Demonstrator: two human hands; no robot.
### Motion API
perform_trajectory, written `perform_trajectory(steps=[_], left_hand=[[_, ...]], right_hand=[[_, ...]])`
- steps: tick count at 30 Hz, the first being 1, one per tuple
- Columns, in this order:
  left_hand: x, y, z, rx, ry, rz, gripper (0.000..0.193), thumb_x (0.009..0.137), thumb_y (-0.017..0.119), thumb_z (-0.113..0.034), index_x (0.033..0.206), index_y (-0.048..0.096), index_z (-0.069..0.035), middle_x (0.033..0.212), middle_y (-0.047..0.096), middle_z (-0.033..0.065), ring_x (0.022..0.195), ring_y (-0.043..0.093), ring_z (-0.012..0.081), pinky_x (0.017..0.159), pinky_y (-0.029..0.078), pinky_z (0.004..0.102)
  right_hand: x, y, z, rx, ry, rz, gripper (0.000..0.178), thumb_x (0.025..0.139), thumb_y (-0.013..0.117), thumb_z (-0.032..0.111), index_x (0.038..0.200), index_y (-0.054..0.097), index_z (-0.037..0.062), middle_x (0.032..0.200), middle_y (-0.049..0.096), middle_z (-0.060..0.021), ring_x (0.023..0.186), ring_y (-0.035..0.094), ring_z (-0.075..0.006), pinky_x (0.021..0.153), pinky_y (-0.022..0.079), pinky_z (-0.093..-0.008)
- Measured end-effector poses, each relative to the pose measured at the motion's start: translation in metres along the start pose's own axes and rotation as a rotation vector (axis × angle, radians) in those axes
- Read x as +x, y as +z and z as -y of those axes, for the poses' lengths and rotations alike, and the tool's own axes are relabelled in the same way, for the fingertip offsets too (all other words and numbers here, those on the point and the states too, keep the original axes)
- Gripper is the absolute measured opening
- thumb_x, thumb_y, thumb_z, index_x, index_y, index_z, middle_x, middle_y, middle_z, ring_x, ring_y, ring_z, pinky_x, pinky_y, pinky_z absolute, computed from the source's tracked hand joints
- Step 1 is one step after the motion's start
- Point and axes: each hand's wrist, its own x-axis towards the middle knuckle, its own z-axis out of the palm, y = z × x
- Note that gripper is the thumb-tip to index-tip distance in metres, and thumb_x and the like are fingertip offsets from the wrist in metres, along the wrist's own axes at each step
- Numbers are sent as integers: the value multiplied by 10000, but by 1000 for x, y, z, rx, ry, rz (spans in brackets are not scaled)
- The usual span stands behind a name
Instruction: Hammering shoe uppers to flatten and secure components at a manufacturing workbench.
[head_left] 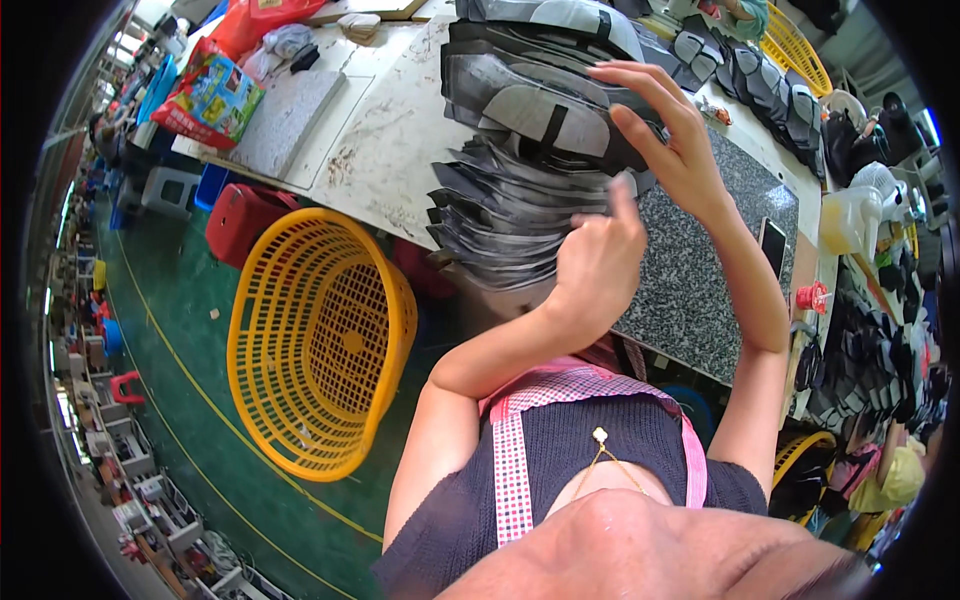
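The grey-and-black shoe-upper pieces (pixel 545 120) lie on the white worktable (pixel 385 140) in front of the person, in two main groups: an upper bunch of broad pieces lying face up, and a lower fan (pixel 500 215) of overlapping ones, edges toward the person. The right hand (pixel 678 140) is at the upper bunch's right end, its thumb and fingers spread wide; whether the fingertips press on a piece, I cannot tell. The left hand (pixel 600 260) is just beside the fan's right end, index finger stretched out and the others loosely curled; blur hides whether it touches a piece, and no grip on one shows. Judging by the layout, the work is partway along: the pieces are already gathered into overlapping rows, but the fan's ends are uneven, and how much is left cannot be told. The pieces overlap too closely to count singly; one further row (pixel 755 85) runs along the upper right. Around them are one dark speckled stone slab (pixel 690 290) right of the fan, one paler slab (pixel 285 125) at the table's left, one phone (pixel 772 246) on the right, and at least two yellow baskets, one large (pixel 350 342) below the table's left edge and one (pixel 797 48) far at upper right.
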Motion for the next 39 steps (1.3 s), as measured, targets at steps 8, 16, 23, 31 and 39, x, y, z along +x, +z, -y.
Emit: perform_trajectory(steps=[8, 16, 23, 31, 39], left_hand=[[-17, 37, 19, -477, 501, 28, 885, 818, 777, -335, 1544, 322, -113, 1569, 253, 297, 1469, 248, 456, 1175, 244, 581], [-86, 61, 71, -14, 160, -144, 877, 689, 752, -665, 1471, 480, -375, 1638, 241, 143, 1499, 107, 489, 1085, 86, 751], [1, 90, 94, 62, 221, -281, 838, 659, 732, -704, 1422, 520, -431, 1611, 316, 88, 1422, 245, 537, 1012, 267, 703], [48, 79, 101, 56, 237, -292, 903, 612, 790, -674, 1433, 509, -421, 1586, 351, 69, 1426, 284, 488, 1069, 220, 679], [21, 83, 58, 56, 257, -457, 574, 743, 759, -539, 1126, 711, -113, 1242, 590, 41, 1224, 476, 291, 984, 311, 537]], right_hand=[[-44, -21, -53, -162, 154, -3, 758, 800, 807, 323, 1469, 475, 192, 1531, 405, -123, 1425, 380, -330, 1151, 334, -475], [-51, 24, -139, -136, 235, 136, 1423, 394, 988, 456, 1579, 209, 344, 1640, 10, -223, 1471, 42, -567, 1162, 172, -695], [-6, 24, -178, -266, 27, 73, 1390, 381, 976, 346, 1571, 257, 327, 1601, 191, -224, 1420, 247, -540, 1192, 186, -641], [-3, 27, -210, -379, 208, 71, 1258, 520, 951, 301, 1555, 249, 439, 1621, 243, -132, 1421, 284, -522, 1165, 305, -591], [-32, -8, -124, -159, 96, 138, 463, 743, 829, 159, 1168, 654, 106, 1200, 614, -115, 1164, 569, -308, 950, 492, -429]])
